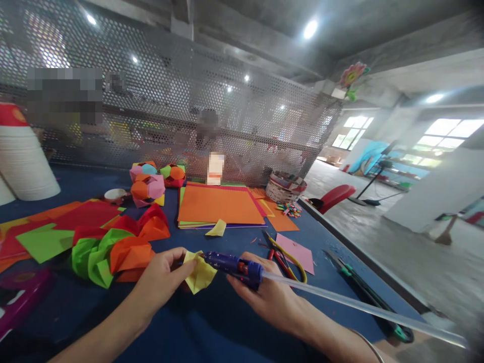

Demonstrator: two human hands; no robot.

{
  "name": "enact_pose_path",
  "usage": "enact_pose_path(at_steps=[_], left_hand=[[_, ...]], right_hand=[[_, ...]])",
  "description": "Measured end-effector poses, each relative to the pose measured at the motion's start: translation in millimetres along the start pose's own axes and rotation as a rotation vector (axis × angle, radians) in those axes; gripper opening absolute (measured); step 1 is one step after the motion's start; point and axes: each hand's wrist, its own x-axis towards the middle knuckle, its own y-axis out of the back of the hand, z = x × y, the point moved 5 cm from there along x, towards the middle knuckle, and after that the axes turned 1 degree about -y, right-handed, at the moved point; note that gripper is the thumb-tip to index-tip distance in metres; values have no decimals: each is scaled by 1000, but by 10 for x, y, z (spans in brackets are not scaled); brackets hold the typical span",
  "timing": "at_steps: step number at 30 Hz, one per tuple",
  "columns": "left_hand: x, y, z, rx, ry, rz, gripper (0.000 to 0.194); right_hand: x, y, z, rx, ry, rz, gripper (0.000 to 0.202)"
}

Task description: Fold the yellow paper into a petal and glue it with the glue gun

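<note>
Between the thumb and fingers of my left hand (166, 272) is a folded yellow paper piece (200, 277), low over the blue table. My right hand (264, 292) is wrapped round a blue glue gun (234, 266), with a long clear glue stick (340, 297) coming out of its back. The gun's nozzle points left and is at the upper edge of the yellow paper; whether it touches is too small to tell. Green folded paper (94, 256) and orange folded paper (132, 254) lie left of my left hand.
Orange sheets (221, 204) are stacked behind my hands. Scissors (289, 257), pink paper (297, 252) and a green-black cutter (366, 290) lie to the right. A basket (285, 187) stands near a perforated screen (242, 111). Paper cups (24, 156) and a purple tape dispenser (26, 300) are at left.
</note>
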Motion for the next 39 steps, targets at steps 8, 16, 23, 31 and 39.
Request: enact_pose_path(at_steps=[8,16,23,31,39], left_hand=[[-4,-8,-2,-1,-2,12,31],[-1,-13,2,-3,-17,-10,32],[-4,6,1,2,-23,-6,29],[7,34,7,25,-28,6,24],[27,6,-21,16,-13,-24,33]], right_hand=[[2,-2,-19,-23,-12,-7,21],[-3,-4,8,-24,-37,-19,23],[-15,-5,35,-28,-47,-12,23],[-14,8,52,-31,-59,-4,22],[-8,-21,58,-10,-33,8,24]])
